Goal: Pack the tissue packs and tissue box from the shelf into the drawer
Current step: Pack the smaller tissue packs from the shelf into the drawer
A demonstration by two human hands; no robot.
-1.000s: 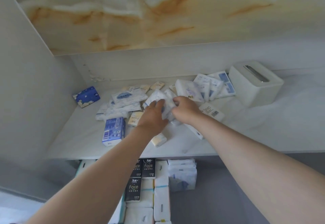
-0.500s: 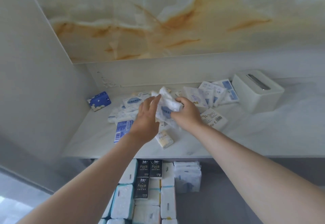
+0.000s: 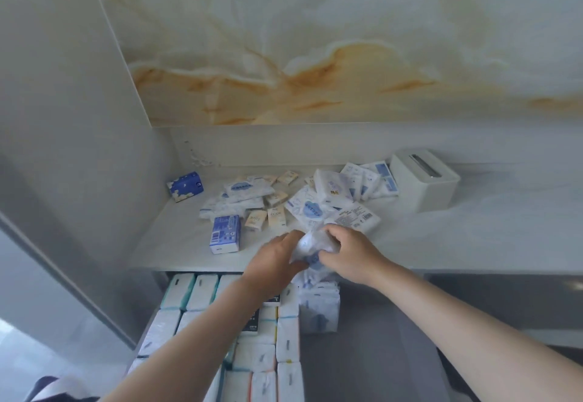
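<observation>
Mid-task, I judge: left hand and right hand together pinch one pack at the shelf edge, frame centre; drawer below partly filled; many packs and the box not yet moved.

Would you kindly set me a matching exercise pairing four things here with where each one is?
Things: 1 white tissue box; 2 dark blue pack; 3 held pack; 4 drawer.
Places: A below the front edge of the shelf; B far left, by the back wall; C right end of the shelf; D between left hand and right hand.
Pairs: 1-C; 2-B; 3-D; 4-A.
</observation>
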